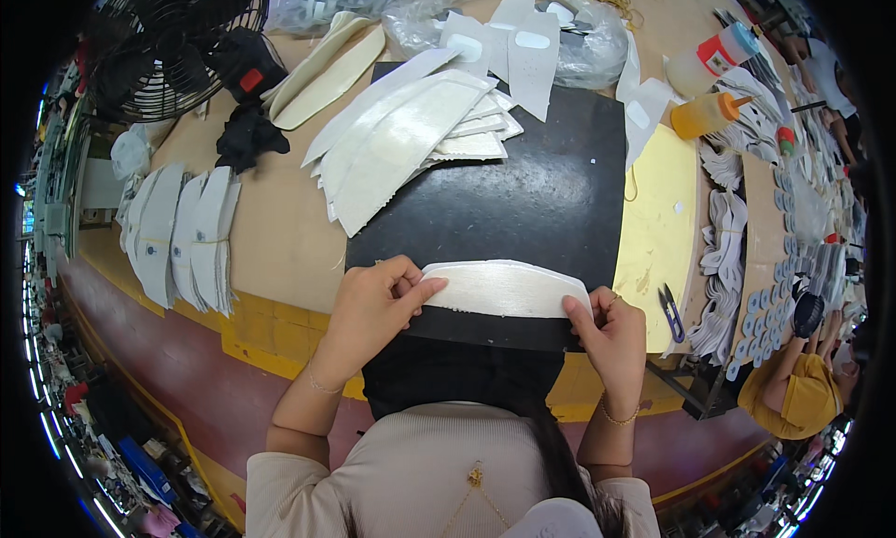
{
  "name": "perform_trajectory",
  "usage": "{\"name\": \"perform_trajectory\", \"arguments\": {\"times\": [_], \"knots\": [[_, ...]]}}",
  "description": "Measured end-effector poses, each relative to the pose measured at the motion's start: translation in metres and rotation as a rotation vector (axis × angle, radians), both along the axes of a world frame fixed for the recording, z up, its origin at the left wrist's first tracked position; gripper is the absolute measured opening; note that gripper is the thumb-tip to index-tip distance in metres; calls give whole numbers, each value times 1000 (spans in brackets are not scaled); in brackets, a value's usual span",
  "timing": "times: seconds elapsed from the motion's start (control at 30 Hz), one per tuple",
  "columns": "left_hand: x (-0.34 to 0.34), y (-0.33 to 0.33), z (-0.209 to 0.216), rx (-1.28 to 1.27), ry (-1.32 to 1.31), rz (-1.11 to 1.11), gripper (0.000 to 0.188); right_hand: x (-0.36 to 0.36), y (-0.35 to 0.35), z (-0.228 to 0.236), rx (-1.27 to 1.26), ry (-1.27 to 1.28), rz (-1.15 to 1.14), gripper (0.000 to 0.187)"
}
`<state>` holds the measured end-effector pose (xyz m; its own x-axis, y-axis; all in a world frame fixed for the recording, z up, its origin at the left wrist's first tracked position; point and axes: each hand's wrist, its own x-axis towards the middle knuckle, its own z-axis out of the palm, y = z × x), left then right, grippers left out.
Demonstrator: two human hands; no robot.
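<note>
A long, curved white panel (504, 289) with a shiny surface lies across the near edge of a black mat (551, 193). My left hand (385, 300) pinches its left end between thumb and fingers. At the other end, my right hand (609, 321) grips the panel with the thumb on top and the fingers folded at its edge. Beyond my hands, a fanned pile of similar white panels (406, 137) rests on the mat. Flat white cut pieces (532, 67) lie at the mat's far edge.
A black fan (173, 43) stands far left, above bundled white pieces (182, 235). On the right are a yellow sheet (658, 230), thread snips (671, 314), an orange bottle (707, 114) and a clear bottle (711, 60). A person in yellow (793, 393) sits at far right.
</note>
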<state>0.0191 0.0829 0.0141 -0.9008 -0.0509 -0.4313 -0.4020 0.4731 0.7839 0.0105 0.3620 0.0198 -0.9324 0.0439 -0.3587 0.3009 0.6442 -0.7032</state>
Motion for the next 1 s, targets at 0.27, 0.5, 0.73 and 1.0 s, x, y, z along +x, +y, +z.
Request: {"name": "perform_trajectory", "arguments": {"times": [0.27,0.5,0.73,1.0], "knots": [[-3,1,-5,-79,97,-31,33,-6,-3,-1,25,16,12,36],[-4,0,-5,-130,109,-55,34,-5,-5,-1,52,36,22,34],[-6,1,-4,-146,84,-69,34,-5,-7,0,68,33,15,33],[-5,1,-8,-144,85,-74,28,-6,-9,3,126,68,42,33]]}}
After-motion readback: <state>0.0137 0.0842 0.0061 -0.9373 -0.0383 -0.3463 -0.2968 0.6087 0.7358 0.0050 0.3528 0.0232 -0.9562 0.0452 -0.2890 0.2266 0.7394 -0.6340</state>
